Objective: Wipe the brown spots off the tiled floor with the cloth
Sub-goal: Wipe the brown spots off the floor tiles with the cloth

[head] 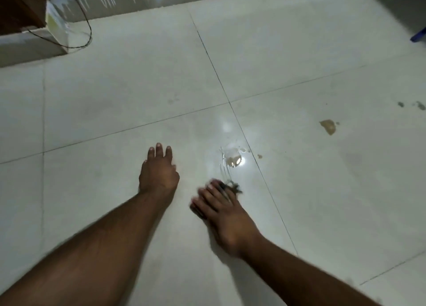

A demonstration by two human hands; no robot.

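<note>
My right hand (221, 210) lay low over the tiled floor (115, 103), blurred, its fingers spread over a dark, frayed cloth (231, 187) that showed only past the fingertips; I could not tell whether they curled round it or just pressed it flat. My left hand (159, 171) rested on the tile just beside it, fingers straight and a little apart, holding nothing. Just beyond the cloth sat a wet brown spot (234, 159) under a glare. A larger brown spot (329, 126) lay well off to the right, with small dark specks (411, 104) farther on. A thin cable (88, 32) curled by the far wall.
</note>
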